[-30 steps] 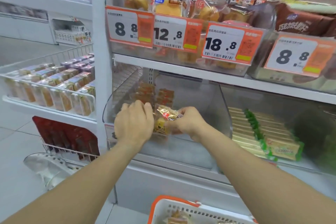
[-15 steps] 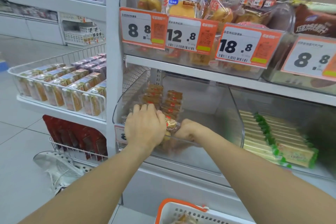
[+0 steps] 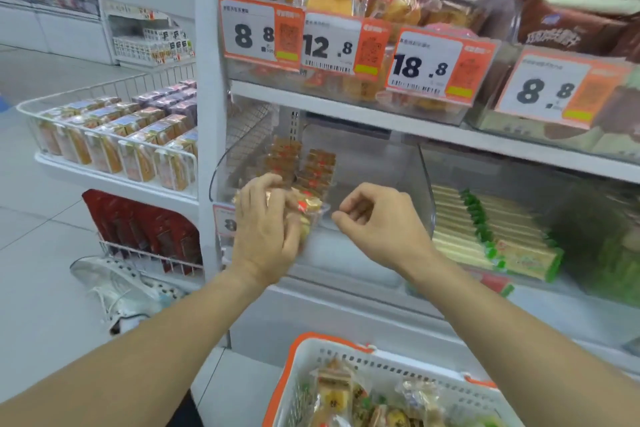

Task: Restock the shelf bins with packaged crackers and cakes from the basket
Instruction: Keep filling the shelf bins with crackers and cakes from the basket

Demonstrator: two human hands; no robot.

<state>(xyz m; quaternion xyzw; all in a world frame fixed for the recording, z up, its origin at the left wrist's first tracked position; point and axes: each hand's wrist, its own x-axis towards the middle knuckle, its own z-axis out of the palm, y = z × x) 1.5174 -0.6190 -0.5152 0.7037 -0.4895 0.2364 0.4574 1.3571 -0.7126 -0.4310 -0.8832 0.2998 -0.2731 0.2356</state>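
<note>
My left hand (image 3: 265,225) holds a small yellow-and-red wrapped cake packet (image 3: 309,205) at the front lip of the clear shelf bin (image 3: 381,170), fingers curled over it. Rows of orange-red packets (image 3: 301,163) lie at the back left of that bin. My right hand (image 3: 381,218) hovers just right of the packet, fingers loosely curled, holding nothing. The white basket with orange rim (image 3: 346,360) sits below, with several wrapped crackers and cakes (image 3: 339,392) inside.
The neighbouring bin holds green-and-cream wafer packs (image 3: 491,236). Price tags (image 3: 346,45) hang off the upper shelf of bagged cakes. A wire rack of boxed snacks (image 3: 114,139) juts out at left; a white shoe (image 3: 117,291) lies on the floor.
My right hand has let go of the packet and drawn back to the right, out of the bin. The left hand stays on the packet at the bin's front.
</note>
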